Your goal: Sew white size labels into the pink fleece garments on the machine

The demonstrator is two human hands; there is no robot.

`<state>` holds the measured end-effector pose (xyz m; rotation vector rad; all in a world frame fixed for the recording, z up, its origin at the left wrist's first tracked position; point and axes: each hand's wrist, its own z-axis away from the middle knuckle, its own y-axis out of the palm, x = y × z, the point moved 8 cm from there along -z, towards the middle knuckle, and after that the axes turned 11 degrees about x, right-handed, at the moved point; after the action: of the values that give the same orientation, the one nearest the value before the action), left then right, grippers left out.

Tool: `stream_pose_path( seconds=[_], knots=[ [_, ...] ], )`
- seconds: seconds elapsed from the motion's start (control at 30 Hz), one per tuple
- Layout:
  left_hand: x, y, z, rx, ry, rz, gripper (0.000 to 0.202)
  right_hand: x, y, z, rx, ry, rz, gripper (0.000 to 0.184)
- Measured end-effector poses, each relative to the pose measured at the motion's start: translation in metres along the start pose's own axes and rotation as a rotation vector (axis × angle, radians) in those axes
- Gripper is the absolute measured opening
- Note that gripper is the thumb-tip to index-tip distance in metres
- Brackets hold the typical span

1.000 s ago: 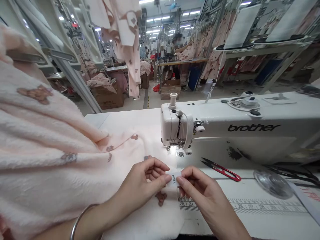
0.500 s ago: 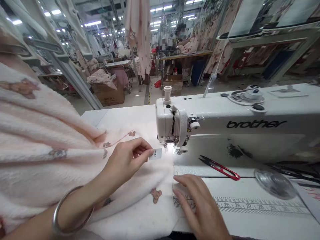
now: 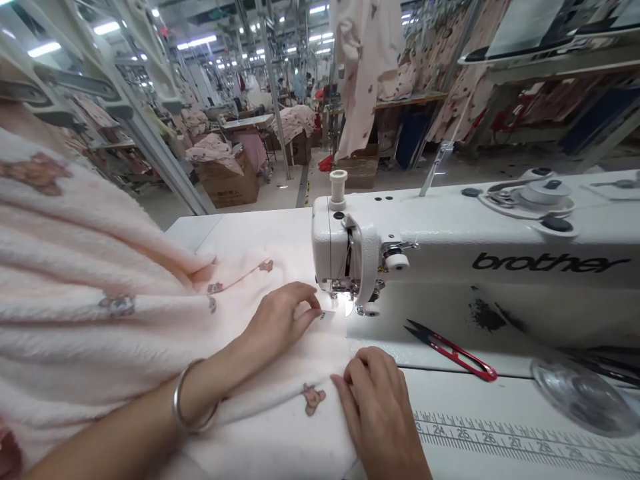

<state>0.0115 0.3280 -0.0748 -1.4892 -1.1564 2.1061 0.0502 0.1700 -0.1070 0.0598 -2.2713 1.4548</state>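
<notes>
Garment factory floor
Long rows of stations, each with a sewing machine (image 3: pixel 440 247) (a Brother here), beside hanging garments (image 3: pixel 367 67) and cardboard cartons (image 3: pixel 227 180).

The left hand (image 3: pixel 283 319) has slid forward, its fingertips (image 3: pixel 315 305) now on the white label (image 3: pixel 327 315), just before the presser foot (image 3: pixel 340 287). The right hand (image 3: pixel 375 407) has moved off the table ruler (image 3: pixel 500 440) onto the pink fleece (image 3: pixel 125 267), just beside a bear motif (image 3: pixel 313 399).

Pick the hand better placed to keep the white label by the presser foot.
Left, probably: the left hand touches the white label by the presser foot; the right hand rests farther off on pink fleece.
</notes>
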Motion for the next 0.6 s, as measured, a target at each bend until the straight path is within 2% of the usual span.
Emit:
stream_pose_path(
  seconds=[0.1,0.17,0.23,0.33,0.6],
  knots=[
    [0.003,0.018,0.002,0.139,-0.098,0.254,0.015,-0.003,-0.002,0.005,-0.029,0.037,0.009,0.015],
    [0.011,0.036,0.001,0.22,-0.18,0.389,0.017,-0.003,-0.003,0.009,-0.06,0.042,0.034,0.024],
    [0.02,0.046,-0.001,0.209,-0.219,0.419,0.017,-0.003,-0.003,0.01,-0.066,0.035,0.069,0.034],
    [0.028,0.054,-0.005,0.178,-0.226,0.406,0.017,-0.003,0.001,0.01,-0.048,0.023,0.087,0.035],
    [0.027,0.052,-0.005,0.177,-0.252,0.394,0.017,-0.004,0.003,0.012,-0.054,0.007,0.095,0.035]
  ],
)
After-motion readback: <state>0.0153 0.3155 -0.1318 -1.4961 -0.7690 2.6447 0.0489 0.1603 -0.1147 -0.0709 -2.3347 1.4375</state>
